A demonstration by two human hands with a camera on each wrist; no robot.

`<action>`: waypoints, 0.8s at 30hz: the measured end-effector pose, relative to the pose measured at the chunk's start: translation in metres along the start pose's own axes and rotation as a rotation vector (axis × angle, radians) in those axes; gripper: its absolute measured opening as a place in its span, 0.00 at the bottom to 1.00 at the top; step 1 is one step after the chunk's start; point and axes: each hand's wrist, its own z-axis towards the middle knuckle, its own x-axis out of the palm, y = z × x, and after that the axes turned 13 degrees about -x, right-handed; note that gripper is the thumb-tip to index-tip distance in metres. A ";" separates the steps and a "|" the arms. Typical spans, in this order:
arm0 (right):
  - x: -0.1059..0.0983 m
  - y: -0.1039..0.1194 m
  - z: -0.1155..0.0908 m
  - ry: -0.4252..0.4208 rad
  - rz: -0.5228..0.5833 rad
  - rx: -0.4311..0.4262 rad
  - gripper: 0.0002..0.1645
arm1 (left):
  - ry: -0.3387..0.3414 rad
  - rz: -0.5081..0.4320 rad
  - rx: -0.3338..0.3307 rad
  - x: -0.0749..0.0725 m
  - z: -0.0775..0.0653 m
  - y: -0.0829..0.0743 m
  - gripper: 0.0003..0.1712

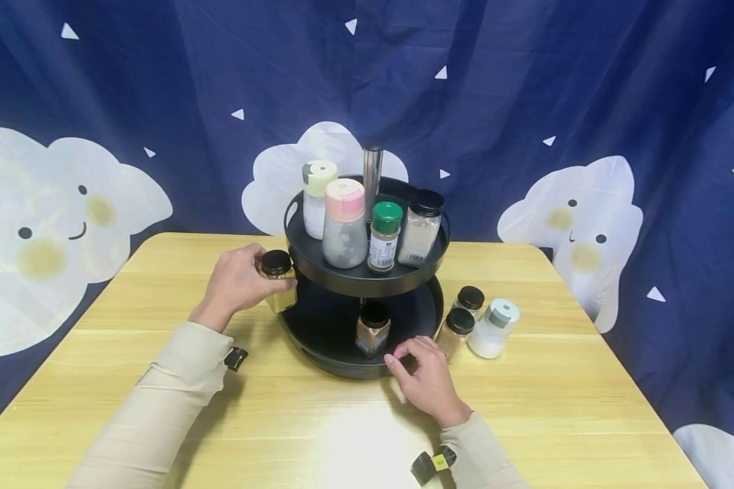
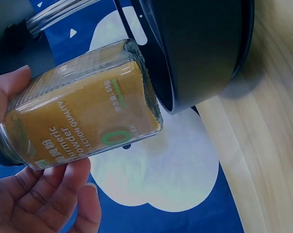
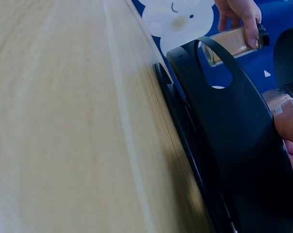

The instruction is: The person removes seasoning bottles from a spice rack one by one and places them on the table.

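My left hand (image 1: 235, 282) grips a square glass jar of turmeric powder (image 2: 88, 107) with a black lid. In the head view the jar is upright at the left edge of the two-tier black rack (image 1: 367, 278), above the lower tray's rim. Thumb and fingers lie on opposite sides of the glass. At the rack's front right, my right hand (image 1: 425, 377) pinches the rim of the lower tray (image 3: 234, 121), thumb at the edge and fingers curled. Just inside that rim stands a black-lidded jar of brown spice (image 1: 373, 333).
The upper tray holds a yellow-capped bottle (image 1: 318, 200), a pink-capped bottle (image 1: 345, 227), a green-capped shaker (image 1: 384, 238) and a black-lidded jar (image 1: 421, 231) around a metal post (image 1: 372, 176). On the wooden table (image 1: 544, 380), right of the rack, stand two black-lidded jars (image 1: 455, 333) and a white-filled bottle (image 1: 492, 333).
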 end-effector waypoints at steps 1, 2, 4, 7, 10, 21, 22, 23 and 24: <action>0.000 0.000 0.000 0.002 0.001 0.005 0.11 | -0.003 -0.001 -0.002 -0.001 0.000 0.001 0.30; 0.000 0.000 0.000 0.002 0.001 0.005 0.11 | -0.007 0.000 -0.006 -0.001 0.001 0.002 0.31; 0.000 0.000 0.000 0.004 0.000 0.005 0.11 | -0.018 -0.001 -0.008 -0.003 0.001 0.004 0.30; -0.001 0.000 0.000 0.006 0.001 0.009 0.11 | -0.031 -0.003 -0.007 -0.005 0.000 0.007 0.30; -0.001 0.000 0.000 0.002 -0.002 -0.001 0.11 | -0.038 -0.005 -0.002 -0.006 0.000 0.011 0.29; -0.002 0.000 -0.001 0.029 -0.001 0.026 0.10 | -0.034 0.016 -0.045 -0.012 0.000 0.025 0.33; -0.001 0.000 -0.001 0.030 0.000 0.026 0.10 | -0.033 0.018 -0.050 -0.012 0.000 0.025 0.33; -0.001 0.000 -0.001 0.030 0.001 0.026 0.10 | -0.033 0.019 -0.054 -0.013 0.000 0.026 0.33; -0.001 -0.001 -0.001 0.028 -0.002 0.021 0.10 | -0.034 0.022 -0.057 -0.013 0.000 0.027 0.33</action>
